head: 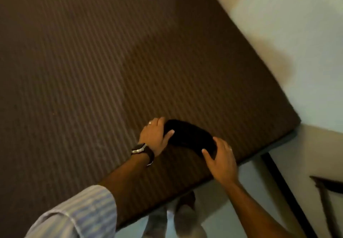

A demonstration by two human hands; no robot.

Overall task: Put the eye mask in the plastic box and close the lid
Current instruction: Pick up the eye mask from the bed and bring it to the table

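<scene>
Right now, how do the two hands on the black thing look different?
The left hand wears a dark-strapped wristwatch; the right hand has a bare wrist. The left hand grips the far-left end of the black, soft, curved eye mask; the right hand covers its near-right end. Both wear a ring and touch the mask on the brown striped surface.

Striped brown table [92,61] (pale floor [306,43])
</scene>
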